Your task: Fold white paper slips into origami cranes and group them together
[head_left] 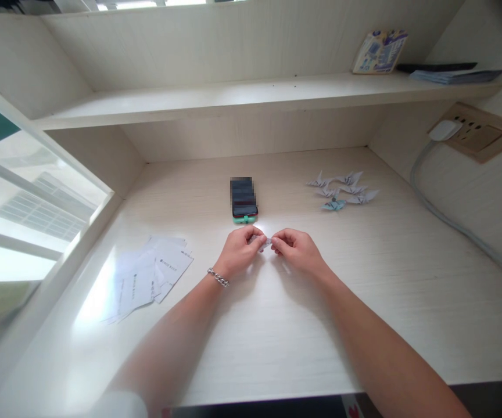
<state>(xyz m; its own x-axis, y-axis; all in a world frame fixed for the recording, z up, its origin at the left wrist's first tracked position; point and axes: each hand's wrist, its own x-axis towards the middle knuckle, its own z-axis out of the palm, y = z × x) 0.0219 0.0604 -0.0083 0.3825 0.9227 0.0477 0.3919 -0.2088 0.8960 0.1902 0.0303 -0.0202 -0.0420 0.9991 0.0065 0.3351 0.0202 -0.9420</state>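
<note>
Both hands meet at the middle of the pale desk [364,302]. My left hand [239,252], with a chain bracelet on its wrist, and my right hand [298,248] pinch a small folded piece of white paper [265,242] between their fingertips. The paper is mostly hidden by the fingers. Just beyond the hands lies a phone [244,199] in a teal case, screen up.
A fanned pile of white paper slips [150,276] lies at the left. Several folded paper cranes [342,188] sit at the back right. A wall socket with a white plug [445,130] and cable is on the right. A shelf [233,98] above holds a booklet.
</note>
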